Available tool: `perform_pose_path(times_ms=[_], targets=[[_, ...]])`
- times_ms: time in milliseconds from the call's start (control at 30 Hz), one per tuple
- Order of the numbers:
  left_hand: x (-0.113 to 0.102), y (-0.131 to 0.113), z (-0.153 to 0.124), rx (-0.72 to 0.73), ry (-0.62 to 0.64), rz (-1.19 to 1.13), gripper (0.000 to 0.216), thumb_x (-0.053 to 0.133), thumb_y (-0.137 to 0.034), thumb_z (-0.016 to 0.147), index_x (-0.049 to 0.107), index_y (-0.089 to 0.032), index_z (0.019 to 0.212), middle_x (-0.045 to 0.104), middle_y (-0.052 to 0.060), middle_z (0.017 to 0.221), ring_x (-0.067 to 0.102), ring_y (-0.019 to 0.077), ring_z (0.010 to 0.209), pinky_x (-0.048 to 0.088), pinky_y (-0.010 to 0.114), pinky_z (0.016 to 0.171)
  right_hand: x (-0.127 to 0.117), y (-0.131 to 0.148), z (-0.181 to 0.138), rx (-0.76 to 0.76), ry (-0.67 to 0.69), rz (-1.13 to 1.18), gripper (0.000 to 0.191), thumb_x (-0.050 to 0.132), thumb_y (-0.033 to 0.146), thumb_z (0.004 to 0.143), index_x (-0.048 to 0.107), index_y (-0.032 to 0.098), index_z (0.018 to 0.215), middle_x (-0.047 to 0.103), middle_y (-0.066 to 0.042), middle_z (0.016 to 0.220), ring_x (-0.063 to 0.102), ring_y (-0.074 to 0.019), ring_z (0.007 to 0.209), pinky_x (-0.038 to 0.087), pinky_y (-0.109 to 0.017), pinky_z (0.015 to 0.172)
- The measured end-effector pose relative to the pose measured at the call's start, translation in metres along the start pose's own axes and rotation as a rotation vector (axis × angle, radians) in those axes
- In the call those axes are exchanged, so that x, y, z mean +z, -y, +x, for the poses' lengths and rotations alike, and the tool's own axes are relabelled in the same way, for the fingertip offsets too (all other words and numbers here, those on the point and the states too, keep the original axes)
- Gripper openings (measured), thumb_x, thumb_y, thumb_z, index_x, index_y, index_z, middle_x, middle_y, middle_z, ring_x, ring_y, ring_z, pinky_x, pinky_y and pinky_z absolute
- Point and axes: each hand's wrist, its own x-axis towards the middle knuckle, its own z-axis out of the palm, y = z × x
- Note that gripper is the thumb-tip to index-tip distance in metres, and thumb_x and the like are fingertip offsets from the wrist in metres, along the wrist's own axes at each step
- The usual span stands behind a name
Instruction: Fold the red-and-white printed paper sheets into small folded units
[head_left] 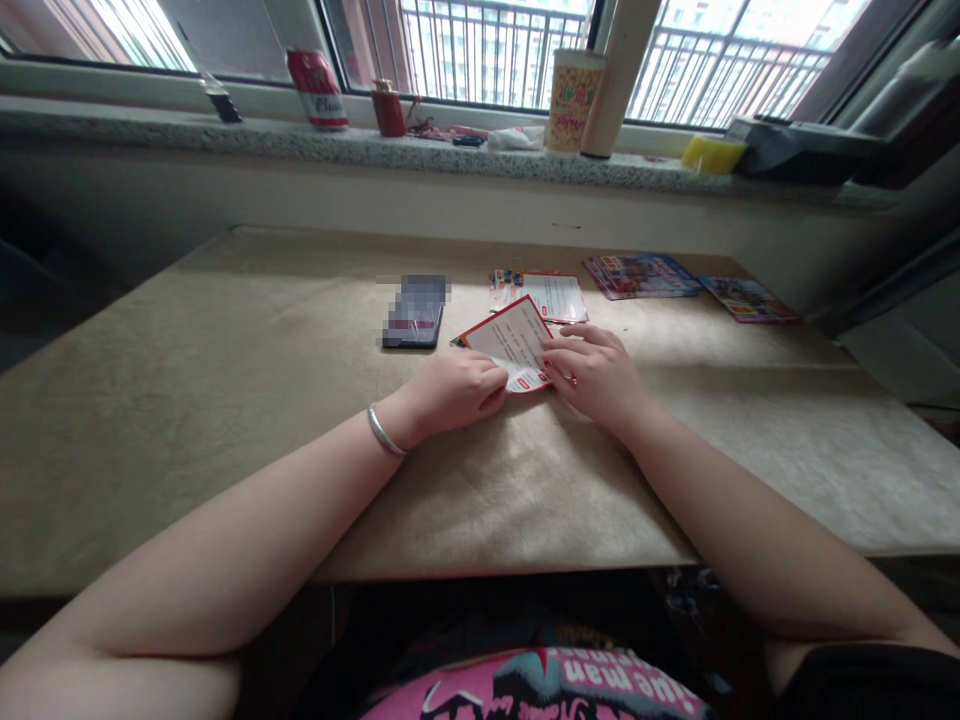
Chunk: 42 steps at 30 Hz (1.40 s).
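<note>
A white printed card (511, 340) with a red border lies tilted between my hands. My left hand (459, 388) is closed on its lower left edge, thumb side over the paper, with a silver bangle on the wrist. At the right edge of the same card rests my right hand (596, 372), its fingers spread and touching the border. Just beyond, a pile of similar cards (559, 293) lies on the table. Left of the card is a dark phone (416, 315), partly blurred out.
Colourful printed leaflets (641, 275) are stacked at the back right, with another pile (750, 298) beside them. The beige table (187, 420) meets the wall below a stone windowsill (450, 150). On the sill stand a red can (316, 90), a red bottle (388, 108), a patterned cup (574, 100) and a yellow object (712, 153).
</note>
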Motion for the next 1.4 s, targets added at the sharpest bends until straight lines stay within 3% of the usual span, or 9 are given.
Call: perform_pose_path(times_ms=[167,233,367,500,733,1000,1100,1267,1400], targets=[[0.003,0.004,-0.001,0.122,-0.059,-0.125,0.030,0.045,-0.032,0.097,0.066,-0.017,0.083,0.073,0.009,0.093,0.070,0.0183,0.083,0.052,0.028,0.072,0.005,0.000,-0.002,-0.001,0.070,0.176,0.026,0.058,0.019,0.087,0.076,0.022,0.106,0.075,-0.005,0.113,0.059,-0.0243,0.121,0.050,-0.043,0.104],[0.004,0.005,-0.002,0.118,-0.034,-0.171,0.031,0.043,-0.034,0.099,0.066,-0.017,0.086,0.073,0.008,0.089,0.069,0.0170,0.080,0.051,0.027,0.070,0.007,-0.001,-0.002,0.008,0.132,0.179,0.031,0.060,0.020,0.086,0.073,0.018,0.114,0.073,-0.010,0.117,0.060,-0.0257,0.120,0.049,-0.044,0.105],[0.010,0.008,-0.005,-0.009,0.011,-0.186,0.032,0.041,-0.037,0.100,0.065,-0.018,0.088,0.069,0.004,0.075,0.065,0.0147,0.066,0.047,0.024,0.062,0.010,-0.002,-0.002,0.027,0.254,0.176,0.038,0.060,0.023,0.087,0.068,0.012,0.122,0.068,-0.016,0.126,0.061,-0.0273,0.120,0.048,-0.045,0.106],[0.015,0.011,-0.005,-0.130,0.046,-0.240,0.027,0.044,-0.036,0.099,0.062,-0.017,0.091,0.070,0.005,0.080,0.066,0.0160,0.073,0.047,0.025,0.067,0.008,-0.001,-0.002,-0.008,0.278,0.199,0.033,0.061,0.030,0.089,0.070,0.017,0.118,0.065,-0.013,0.131,0.058,-0.0268,0.124,0.047,-0.045,0.106],[0.012,0.008,0.002,-0.364,0.076,-0.198,0.026,0.046,-0.035,0.098,0.059,-0.017,0.084,0.068,0.005,0.076,0.064,0.0176,0.068,0.043,0.025,0.061,0.002,0.003,0.002,-0.090,0.236,0.177,0.015,0.062,0.023,0.088,0.075,0.024,0.095,0.075,-0.003,0.107,0.065,-0.0229,0.105,0.051,-0.041,0.096],[0.016,0.007,0.006,-0.510,0.006,-0.360,0.020,0.046,-0.028,0.097,0.062,-0.016,0.095,0.071,0.007,0.097,0.067,0.0204,0.089,0.051,0.031,0.078,0.002,0.011,0.000,0.047,0.213,0.084,0.021,0.057,0.022,0.090,0.070,0.024,0.106,0.076,-0.004,0.099,0.069,-0.0196,0.086,0.051,-0.032,0.077],[0.017,0.008,0.006,-0.571,-0.061,-0.446,0.016,0.049,-0.027,0.095,0.061,-0.016,0.094,0.071,0.008,0.101,0.067,0.0213,0.093,0.053,0.035,0.083,0.003,0.011,-0.001,0.031,0.196,0.050,0.021,0.057,0.024,0.091,0.069,0.026,0.108,0.076,-0.003,0.099,0.070,-0.0186,0.084,0.050,-0.030,0.073],[0.020,0.010,0.004,-0.559,-0.144,-0.500,0.013,0.052,-0.022,0.092,0.057,-0.017,0.103,0.068,0.008,0.111,0.066,0.0193,0.097,0.054,0.038,0.091,0.005,0.012,0.001,-0.004,0.180,0.037,0.019,0.054,0.024,0.094,0.071,0.025,0.103,0.076,-0.004,0.101,0.069,-0.0190,0.089,0.050,-0.030,0.075],[0.019,0.012,0.001,-0.344,-0.157,-0.419,0.018,0.050,-0.017,0.091,0.058,-0.016,0.107,0.060,0.012,0.128,0.055,0.0226,0.124,0.048,0.042,0.106,0.006,0.010,0.002,0.045,0.196,0.063,0.024,0.056,0.021,0.092,0.071,0.024,0.110,0.075,-0.005,0.106,0.068,-0.0206,0.094,0.052,-0.032,0.079]])
